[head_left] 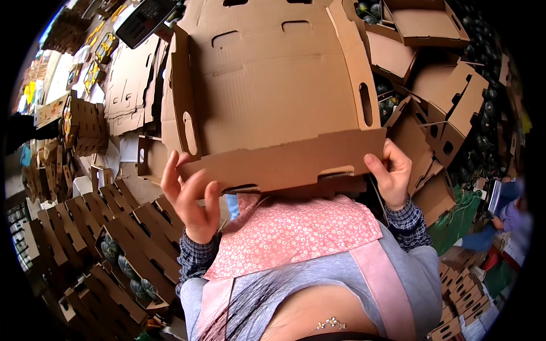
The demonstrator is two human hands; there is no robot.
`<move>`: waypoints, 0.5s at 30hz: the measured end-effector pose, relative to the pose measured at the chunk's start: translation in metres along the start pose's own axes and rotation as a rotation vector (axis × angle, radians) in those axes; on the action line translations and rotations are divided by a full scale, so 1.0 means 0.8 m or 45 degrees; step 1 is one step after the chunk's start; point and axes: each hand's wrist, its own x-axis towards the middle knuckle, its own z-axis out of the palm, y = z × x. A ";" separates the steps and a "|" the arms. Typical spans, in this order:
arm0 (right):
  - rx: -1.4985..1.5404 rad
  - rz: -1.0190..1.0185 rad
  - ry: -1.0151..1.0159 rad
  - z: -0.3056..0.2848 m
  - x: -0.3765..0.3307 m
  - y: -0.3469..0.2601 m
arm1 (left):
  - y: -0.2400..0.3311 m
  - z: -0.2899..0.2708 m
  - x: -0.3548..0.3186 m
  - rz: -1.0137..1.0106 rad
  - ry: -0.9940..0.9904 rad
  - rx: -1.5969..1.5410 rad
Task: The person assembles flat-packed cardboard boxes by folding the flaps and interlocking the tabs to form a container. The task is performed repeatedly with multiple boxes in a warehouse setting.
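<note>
A partly folded brown cardboard box (256,102) lies in front of me, its two side walls raised and cut with oval hand holes. Its near flap (284,162) stands up toward my body. My right hand (392,173) pinches the flap's right corner, thumb on the near face and fingers behind the edge. At the left corner, my left hand (190,199) has its fingers spread, the fingertips close to the cardboard; slight blur hides whether they touch it.
Flat cardboard sheets (132,82) lean at the left, below a dark scale-like device (145,21). Rows of boxes (128,250), some with dark green squashes (136,287), stand lower left. Folded boxes (426,23) rest on a squash heap (483,113) at right. Another person (509,216) is at far right.
</note>
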 end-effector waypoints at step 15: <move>-0.752 -0.625 -1.302 0.006 0.033 -0.026 | 0.013 -0.008 0.073 0.357 -1.507 -0.129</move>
